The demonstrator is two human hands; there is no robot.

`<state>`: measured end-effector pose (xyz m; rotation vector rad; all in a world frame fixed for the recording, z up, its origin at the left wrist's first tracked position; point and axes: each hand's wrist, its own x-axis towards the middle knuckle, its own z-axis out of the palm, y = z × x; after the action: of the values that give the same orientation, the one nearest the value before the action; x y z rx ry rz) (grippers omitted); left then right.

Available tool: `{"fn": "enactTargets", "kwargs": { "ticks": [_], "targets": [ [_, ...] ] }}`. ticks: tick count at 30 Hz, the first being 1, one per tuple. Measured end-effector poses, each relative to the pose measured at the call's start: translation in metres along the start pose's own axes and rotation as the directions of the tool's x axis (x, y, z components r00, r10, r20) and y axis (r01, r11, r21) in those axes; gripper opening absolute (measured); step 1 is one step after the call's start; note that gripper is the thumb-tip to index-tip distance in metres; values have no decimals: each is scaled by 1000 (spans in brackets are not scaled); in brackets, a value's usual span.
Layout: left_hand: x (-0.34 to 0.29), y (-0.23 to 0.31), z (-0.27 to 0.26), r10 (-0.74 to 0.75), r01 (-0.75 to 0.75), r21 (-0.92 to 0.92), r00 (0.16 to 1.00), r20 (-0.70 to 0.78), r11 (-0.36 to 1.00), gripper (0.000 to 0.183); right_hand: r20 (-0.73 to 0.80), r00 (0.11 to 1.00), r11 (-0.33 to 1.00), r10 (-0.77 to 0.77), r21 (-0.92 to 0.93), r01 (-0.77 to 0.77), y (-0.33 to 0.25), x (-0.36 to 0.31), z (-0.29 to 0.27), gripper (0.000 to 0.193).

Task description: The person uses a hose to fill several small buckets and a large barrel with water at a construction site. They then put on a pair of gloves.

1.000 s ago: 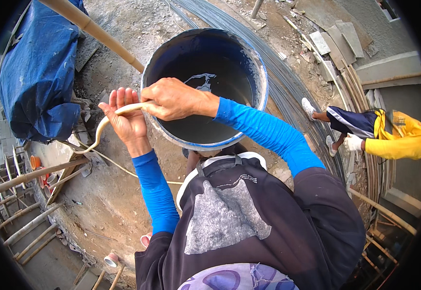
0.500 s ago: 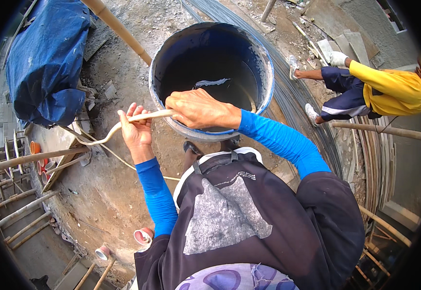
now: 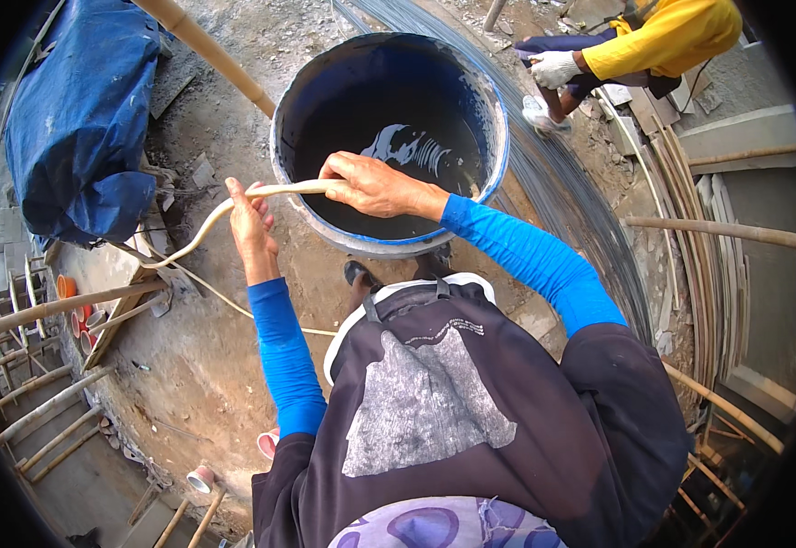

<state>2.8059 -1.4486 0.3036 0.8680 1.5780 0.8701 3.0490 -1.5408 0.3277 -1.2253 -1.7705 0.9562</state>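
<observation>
A large round blue tub (image 3: 281, 137) in front of me holds dark water (image 3: 398, 137), its surface rippling with bright reflections. My right hand (image 3: 375, 185) is closed around a pale cream hose (image 3: 293, 188) above the near part of the tub. Left of the rim, my left hand (image 3: 252, 228) is raised, with the hose lying across it between thumb and fingers in a loose hold. From there the hose bends down toward the ground at the left. Whether it continues past my right hand is hidden.
A blue tarp (image 3: 83, 119) covers a heap at the far left; a bamboo pole (image 3: 206, 50) leans beside the tub. Steel bars (image 3: 562, 173) lie along its right. A co-worker in a yellow top (image 3: 663, 41) is at the upper right. Small pots (image 3: 201, 479) stand lower left.
My left hand has turned more edge-on around the hose. My right hand has shifted slightly up. Ripples on the water have spread. The co-worker has moved toward the top and bent over.
</observation>
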Motion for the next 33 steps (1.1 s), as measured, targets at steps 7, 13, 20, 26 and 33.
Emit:
{"fn": "enactTargets", "kwargs": {
  "ticks": [7,13,20,26,33],
  "targets": [
    [-26,-47,-26,-87,95,-218,995,48,971,97,-165,974,980,-153,-151,128,-21,-6,41,36],
    [-38,-51,-23,-121,189,-501,979,166,844,85,-196,970,967,-142,-238,93,-25,-19,15,54],
    [-52,-52,-18,-145,207,-583,978,152,786,87,-106,908,907,405,168,-385,36,-20,-30,41],
    [-97,-52,-28,-163,28,-554,967,-197,832,77,204,504,143,839,812,-566,176,39,-67,53],
    [-114,10,-65,151,-145,-805,986,-70,575,77,231,23,-187,973,839,-511,315,-24,-18,45]
  ]
}}
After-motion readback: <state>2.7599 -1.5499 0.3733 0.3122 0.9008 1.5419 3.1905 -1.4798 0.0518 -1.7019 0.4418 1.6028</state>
